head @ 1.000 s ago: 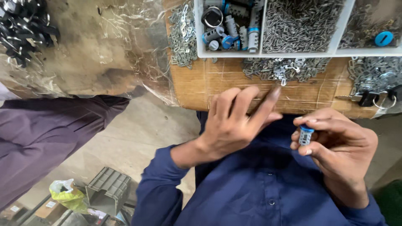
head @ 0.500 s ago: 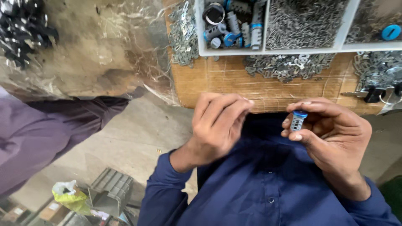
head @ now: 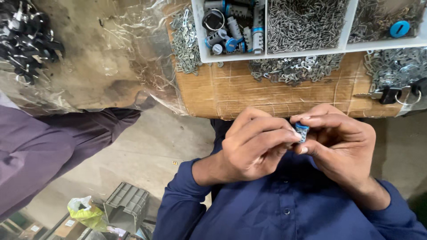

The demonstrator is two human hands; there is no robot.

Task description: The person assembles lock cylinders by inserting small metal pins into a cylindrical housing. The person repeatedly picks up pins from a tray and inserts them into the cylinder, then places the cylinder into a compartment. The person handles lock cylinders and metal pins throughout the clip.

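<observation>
1. The left hand point(head: 253, 149) and right hand point(head: 340, 144) meet just above the blue shirt point(head: 284, 209), fingers of both closed on a small blue-and-silver lock cylinder point(head: 302, 132) pinched between their tips.
2. At 12 o'clock from the hands lies the brown tabletop point(head: 231, 95), with loose metal plates point(head: 289, 71) heaped near its edge.
3. Farther on, a white divided tray point(head: 262, 54) holds more cylinders point(head: 231, 31) and small metal parts, possibly pins.
4. At 2 o'clock rests a black-headed key point(head: 384, 94).
5. At 9 o'clock, another person's purple sleeve point(head: 40, 151) shows.
</observation>
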